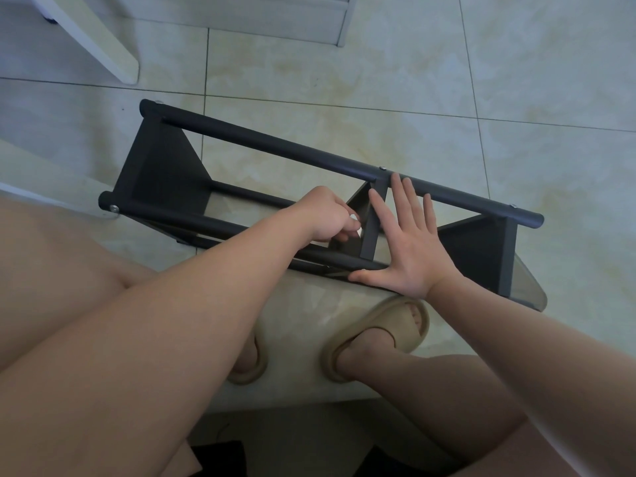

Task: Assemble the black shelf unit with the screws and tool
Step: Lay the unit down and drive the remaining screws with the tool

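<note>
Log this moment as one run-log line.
left hand: pinches small silvery piece at middle shelf | right hand: open, braces black shelf unit | unit: on its side

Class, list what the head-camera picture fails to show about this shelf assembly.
- Head view: the item the left hand pinches; curled fingers cover all but a silvery glint.
- Head view: the near rail of the black metal shelf unit; the left forearm and right hand cover parts.
- Head view: left beige sandal; forearm hides most.
</note>
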A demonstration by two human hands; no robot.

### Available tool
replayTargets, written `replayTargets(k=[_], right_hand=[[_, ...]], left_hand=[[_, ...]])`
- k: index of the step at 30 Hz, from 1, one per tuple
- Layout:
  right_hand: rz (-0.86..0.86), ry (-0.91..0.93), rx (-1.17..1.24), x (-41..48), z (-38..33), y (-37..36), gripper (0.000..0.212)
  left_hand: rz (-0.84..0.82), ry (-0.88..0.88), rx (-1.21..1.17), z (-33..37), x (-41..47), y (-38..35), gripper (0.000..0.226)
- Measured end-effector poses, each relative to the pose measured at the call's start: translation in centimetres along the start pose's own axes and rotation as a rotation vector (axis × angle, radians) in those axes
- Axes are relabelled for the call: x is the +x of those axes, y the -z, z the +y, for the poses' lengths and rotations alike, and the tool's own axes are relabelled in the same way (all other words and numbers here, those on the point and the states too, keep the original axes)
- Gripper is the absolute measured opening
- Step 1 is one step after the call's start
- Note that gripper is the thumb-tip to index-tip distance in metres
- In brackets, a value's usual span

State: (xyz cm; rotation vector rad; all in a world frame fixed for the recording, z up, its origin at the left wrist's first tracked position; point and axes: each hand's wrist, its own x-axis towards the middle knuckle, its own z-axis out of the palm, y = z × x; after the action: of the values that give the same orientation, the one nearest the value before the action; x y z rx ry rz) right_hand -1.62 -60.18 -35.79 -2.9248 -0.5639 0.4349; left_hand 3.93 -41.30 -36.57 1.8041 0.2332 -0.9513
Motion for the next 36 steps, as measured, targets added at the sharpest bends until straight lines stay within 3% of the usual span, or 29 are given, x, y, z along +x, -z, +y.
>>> replayTargets(k=[18,24,36], right_hand=[[-0.010,-0.002,-0.004,0.00,-0.07,0.10,0.126],[-0.013,-0.004,-0.007,0.02,-0.06,0.10,0.126],[-0.002,0.000,-0.007,0.02,-0.09,-0.02,0.126]], left_hand=[[-0.045,0.025,-0.040,0.20,-0.18,0.10,0.005],[-0.071,0.076,-0.019,0.47,-0.16,-0.14,0.023],[-0.126,0.083,0.019,0.54,-0.07,0.00,0.024]])
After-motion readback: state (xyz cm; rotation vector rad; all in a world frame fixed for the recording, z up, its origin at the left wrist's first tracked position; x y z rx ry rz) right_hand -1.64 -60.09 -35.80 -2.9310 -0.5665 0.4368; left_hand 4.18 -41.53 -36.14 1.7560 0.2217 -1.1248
